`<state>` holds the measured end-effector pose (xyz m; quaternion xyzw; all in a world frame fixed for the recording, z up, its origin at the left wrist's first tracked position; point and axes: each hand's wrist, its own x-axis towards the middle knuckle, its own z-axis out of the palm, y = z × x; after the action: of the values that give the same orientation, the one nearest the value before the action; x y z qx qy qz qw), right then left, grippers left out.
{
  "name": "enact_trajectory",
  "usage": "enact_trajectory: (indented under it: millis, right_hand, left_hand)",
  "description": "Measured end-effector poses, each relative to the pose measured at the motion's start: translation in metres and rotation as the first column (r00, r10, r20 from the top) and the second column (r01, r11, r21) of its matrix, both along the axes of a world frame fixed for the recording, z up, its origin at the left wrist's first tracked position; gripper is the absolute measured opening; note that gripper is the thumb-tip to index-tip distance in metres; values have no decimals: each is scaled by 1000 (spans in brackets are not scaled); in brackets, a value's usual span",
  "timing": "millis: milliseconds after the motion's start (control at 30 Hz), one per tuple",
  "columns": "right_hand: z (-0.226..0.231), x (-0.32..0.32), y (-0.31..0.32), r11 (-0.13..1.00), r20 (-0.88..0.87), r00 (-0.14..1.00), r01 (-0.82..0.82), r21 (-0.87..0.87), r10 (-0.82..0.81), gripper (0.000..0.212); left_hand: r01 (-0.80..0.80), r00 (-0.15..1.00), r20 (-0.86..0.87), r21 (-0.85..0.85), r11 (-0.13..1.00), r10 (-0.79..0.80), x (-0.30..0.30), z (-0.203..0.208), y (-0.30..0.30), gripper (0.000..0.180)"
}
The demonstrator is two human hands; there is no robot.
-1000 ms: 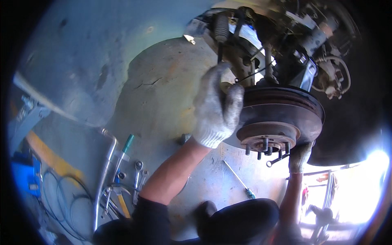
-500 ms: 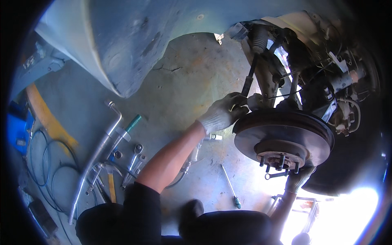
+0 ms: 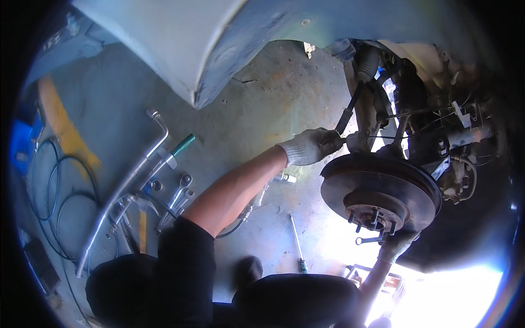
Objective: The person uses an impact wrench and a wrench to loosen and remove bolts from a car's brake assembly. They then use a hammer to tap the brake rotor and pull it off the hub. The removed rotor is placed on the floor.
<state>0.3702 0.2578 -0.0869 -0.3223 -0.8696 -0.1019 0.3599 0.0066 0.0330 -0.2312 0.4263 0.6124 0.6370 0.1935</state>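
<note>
My left hand (image 3: 314, 146), in a whitish knit glove with dark, soiled fingers, reaches behind the left edge of a brake disc (image 3: 383, 183). Its fingers are curled at the lower end of a dark steering tie rod (image 3: 346, 117); what lies inside them is hidden. Under the disc's lower rim, my right hand (image 3: 398, 245), also gloved, is closed around a ring spanner (image 3: 368, 240). The spanner's ring end sticks out leftward, below the hub (image 3: 375, 216) and its wheel studs. The disc partly covers that hand's fingers.
A car body panel (image 3: 164, 38) hangs overhead. On the floor at left lie a long bent wheel wrench (image 3: 123, 188), several spanners and ratchets, a hammer (image 3: 143, 227) and a coiled hose (image 3: 57, 180). A screwdriver (image 3: 297, 240) lies nearer the middle. Suspension parts (image 3: 415, 104) crowd the right.
My view has shifted, so the floor tools sit further left and the body panel further right. My left glove has turned, and the gap between thumb and fingers no longer shows.
</note>
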Motion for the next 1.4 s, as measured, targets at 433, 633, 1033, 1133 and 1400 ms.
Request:
enact_trajectory:
  millis: [433,633,1033,1133,1400]
  right_hand:
    - [12,-21,-33,999,-24,1000,-9,44,11,94]
    - [11,-13,-28,1000,29,999,17,3,-17,99]
    - [-22,-9,-6,848,-472,880,-282,-448,43,63]
    - [-21,-6,-10,987,-61,996,53,-154,-63,82]
    - [-19,8,14,788,-369,921,-133,-601,-126,40]
  left_hand:
    - [-36,999,-36,46,998,37,5,10,-8,37]
    - [-4,999,-47,92,996,9,-1,-1,-6,35]
    - [-207,841,-413,349,914,348,-18,-83,23,31]
    - [-462,222,-874,296,836,432,-33,-107,11,61]
    - [-244,880,-435,-73,967,190,-42,-57,5,45]
